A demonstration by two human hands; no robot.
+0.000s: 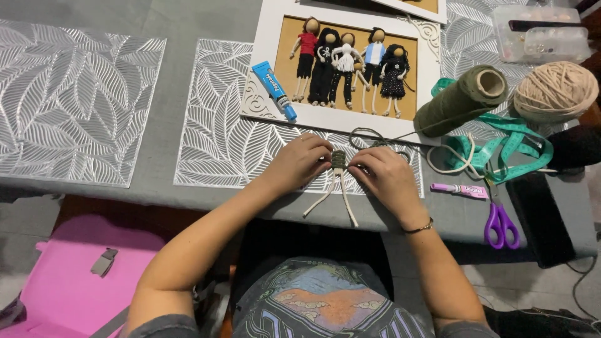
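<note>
Now both hands, left [299,164] & right [386,177], pinch shut on the small cord figure [338,164] flat on the desk [181,19] w/ its pale legs trailing toward the person, steadying the green wrap.

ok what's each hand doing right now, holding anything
Left hand: closed on the small yarn doll, pinching its olive-wrapped body.
Right hand: closed on the same doll from the other side.

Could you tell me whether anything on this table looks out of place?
The blue glue tube lies half on the white frame, tilted off its edge. The teal tape measure sprawls tangled beside the green spool.
</note>
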